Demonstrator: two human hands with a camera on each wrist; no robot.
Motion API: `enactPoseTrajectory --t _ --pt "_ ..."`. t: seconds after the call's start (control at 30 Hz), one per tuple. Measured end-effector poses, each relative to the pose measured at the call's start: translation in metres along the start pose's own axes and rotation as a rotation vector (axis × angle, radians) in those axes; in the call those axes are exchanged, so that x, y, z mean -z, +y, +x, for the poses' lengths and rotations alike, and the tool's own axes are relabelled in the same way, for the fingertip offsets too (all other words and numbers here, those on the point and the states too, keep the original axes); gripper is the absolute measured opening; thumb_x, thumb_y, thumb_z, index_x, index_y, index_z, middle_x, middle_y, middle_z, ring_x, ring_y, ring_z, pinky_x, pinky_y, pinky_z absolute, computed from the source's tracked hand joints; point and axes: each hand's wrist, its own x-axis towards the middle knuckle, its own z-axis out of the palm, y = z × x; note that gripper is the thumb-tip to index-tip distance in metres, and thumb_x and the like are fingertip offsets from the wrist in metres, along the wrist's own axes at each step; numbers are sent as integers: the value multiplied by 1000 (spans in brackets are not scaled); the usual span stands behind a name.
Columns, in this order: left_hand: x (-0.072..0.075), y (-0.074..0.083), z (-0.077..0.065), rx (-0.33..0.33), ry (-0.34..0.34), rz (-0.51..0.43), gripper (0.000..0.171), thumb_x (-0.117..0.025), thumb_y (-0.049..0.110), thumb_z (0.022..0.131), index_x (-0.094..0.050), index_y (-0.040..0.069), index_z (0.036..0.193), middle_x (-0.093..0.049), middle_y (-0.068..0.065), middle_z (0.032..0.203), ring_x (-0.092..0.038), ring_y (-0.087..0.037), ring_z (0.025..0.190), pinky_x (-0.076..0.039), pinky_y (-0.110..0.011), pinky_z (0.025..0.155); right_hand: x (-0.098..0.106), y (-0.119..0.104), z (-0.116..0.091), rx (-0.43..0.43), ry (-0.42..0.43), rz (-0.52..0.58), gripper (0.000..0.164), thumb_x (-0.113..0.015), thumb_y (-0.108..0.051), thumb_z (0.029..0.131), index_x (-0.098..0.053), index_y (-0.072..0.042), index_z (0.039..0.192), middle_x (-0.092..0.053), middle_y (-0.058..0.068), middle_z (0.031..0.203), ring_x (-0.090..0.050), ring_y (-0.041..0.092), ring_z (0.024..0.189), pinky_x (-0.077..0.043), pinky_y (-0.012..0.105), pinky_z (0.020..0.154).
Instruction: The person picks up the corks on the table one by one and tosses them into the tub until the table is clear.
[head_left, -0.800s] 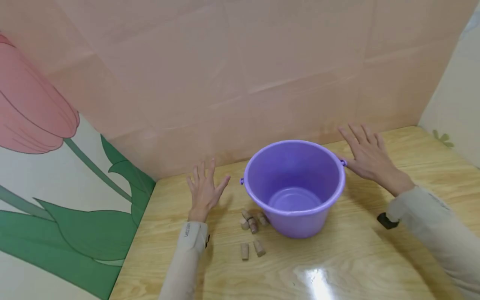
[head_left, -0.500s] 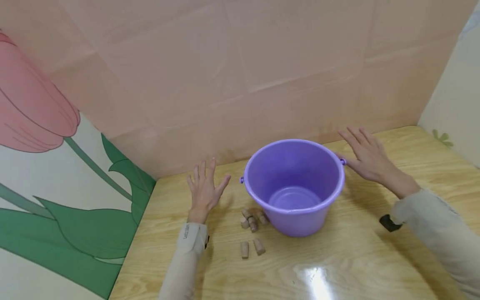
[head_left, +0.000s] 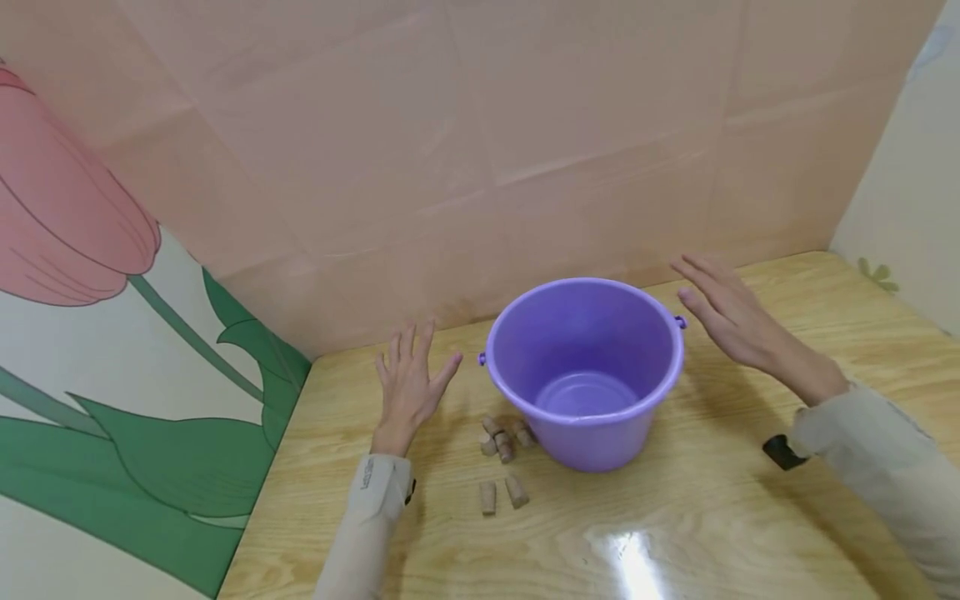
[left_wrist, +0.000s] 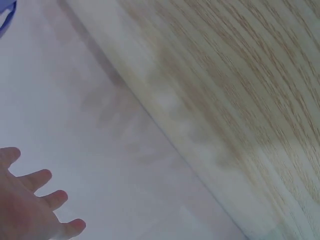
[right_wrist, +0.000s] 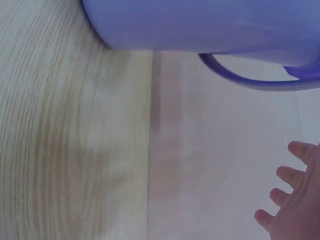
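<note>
A purple bucket (head_left: 592, 442) stands upright on the wooden table, and its inside shows nothing but the bare bottom. To its left my left hand (head_left: 408, 387) is held over the table with fingers spread, apart from the bucket and holding nothing. My right hand (head_left: 731, 321) is at the bucket's right side, near the handle knob (head_left: 680, 322), its fingers straight and holding nothing. In the right wrist view the bucket's handle (right_wrist: 250, 82) hangs behind its wall. Several tapered cork stoppers (head_left: 504, 446) lie at the bucket's left foot, with two more (head_left: 487, 497) nearer the front.
The wooden table (head_left: 585, 542) meets a pinkish sheet-covered wall (head_left: 480, 167) at the back. On the left stands a panel painted with a pink tulip (head_left: 67, 200) and green leaves. A pale wall (head_left: 907, 217) closes off the right side.
My right hand has turned and drawn slightly away from the bucket's knob, its fingers closer together. The left hand has barely moved. Bucket and corks stay where they were.
</note>
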Motion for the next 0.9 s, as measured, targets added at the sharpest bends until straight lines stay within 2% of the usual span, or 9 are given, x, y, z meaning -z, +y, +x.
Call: enactPoseTrajectory --t 0.13,0.33,0.6,0.9 --pt "2 1 -3 -5 -20 -11 76 -45 65 95 -20 31 158 -27 -16 162 -17 -40 152 -7 -73 115 0 -7 -2 19 0 95 48 -35 -19 107 -35 0 151 -24 28 160 -14 49 149 -4 69 118" --pt "4 4 -6 -7 -32 -8 75 -44 64 96 -21 29 158 -27 -15 162 -17 -39 152 -7 -72 116 0 -24 -4 -10 -49 211 49 -31 -21 107 -33 -7 154 -20 22 163 -11 49 150 -2 76 114" --pt "8 10 -10 -28 -29 -13 73 -45 63 96 -27 26 156 -30 -12 161 -20 -36 151 -6 -69 118 -5 -38 -7 27 -85 231 50 -41 -16 104 -35 -14 154 -23 21 163 -15 48 149 -8 77 112" --pt "11 14 -16 -36 -35 -40 70 -45 62 97 -35 23 153 -34 -13 158 -25 -37 148 -5 -70 117 -11 -43 -12 -7 -108 288 50 -43 -16 104 -37 -19 154 -26 16 163 -17 36 151 -16 75 111"
